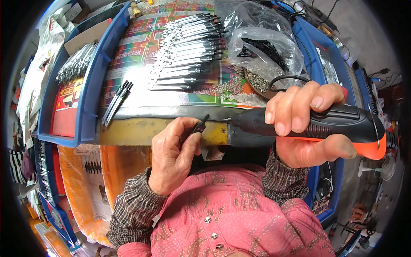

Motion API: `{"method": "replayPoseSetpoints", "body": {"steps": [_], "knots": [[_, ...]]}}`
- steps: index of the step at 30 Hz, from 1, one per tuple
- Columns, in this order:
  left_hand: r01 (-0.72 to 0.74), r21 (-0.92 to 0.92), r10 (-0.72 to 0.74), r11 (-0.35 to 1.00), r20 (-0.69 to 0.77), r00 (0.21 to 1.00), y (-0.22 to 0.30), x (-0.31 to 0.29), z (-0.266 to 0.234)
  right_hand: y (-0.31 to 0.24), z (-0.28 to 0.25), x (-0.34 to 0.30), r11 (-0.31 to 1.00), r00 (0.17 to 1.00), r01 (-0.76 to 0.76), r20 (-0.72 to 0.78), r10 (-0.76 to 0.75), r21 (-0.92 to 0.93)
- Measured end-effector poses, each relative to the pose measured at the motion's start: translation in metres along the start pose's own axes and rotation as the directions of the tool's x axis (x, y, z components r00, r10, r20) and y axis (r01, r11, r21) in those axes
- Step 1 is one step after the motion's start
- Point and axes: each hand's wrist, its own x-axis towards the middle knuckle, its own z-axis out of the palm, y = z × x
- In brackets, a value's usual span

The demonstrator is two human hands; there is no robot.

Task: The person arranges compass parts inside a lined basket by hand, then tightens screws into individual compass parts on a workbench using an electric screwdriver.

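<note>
My left hand [171,154] pinches a small slim black part [200,126] between thumb and fingers, just above the table's front edge. The rest of that part is hidden in my grip. My right hand [299,113] is wrapped round a black and orange electric screwdriver [342,118], its thumb stretched along the lower side. The tool lies level, and its thin bit points left toward the black part, with a gap between them. Beyond my hands lies a long stack of slim silver pieces with black ends [188,49]. A few similar pieces [117,103] rest apart on the left.
Small screws [231,88] are scattered beside a clear plastic bag [274,47] holding black parts. A blue tray [85,103] with more slim pieces stands at left; another blue tray [317,64] is at right. An orange lined crate [111,171] sits below the table edge.
</note>
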Motion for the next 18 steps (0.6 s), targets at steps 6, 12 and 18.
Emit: {"method": "replayPoseSetpoints", "body": {"steps": [6, 12, 18], "knots": [[0.337, -0.535, -0.343, 0.775, 0.092, 0.935, -0.002, -0.028, 0.000, 0.002, 0.008, -0.004, 0.997, 0.992, -0.069, 0.106, 0.066, 0.025], [0.284, -0.622, -0.354, 0.730, 0.012, 0.935, -0.009, -0.044, 0.008, 0.007, 0.015, -0.003, 0.992, 0.977, -0.111, 0.190, 0.098, 0.061], [0.388, -0.689, -0.430, 0.612, 0.122, 0.895, -0.016, -0.046, 0.006, 0.010, 0.020, -0.004, 0.981, 0.949, -0.161, 0.289, 0.125, 0.106]]}}
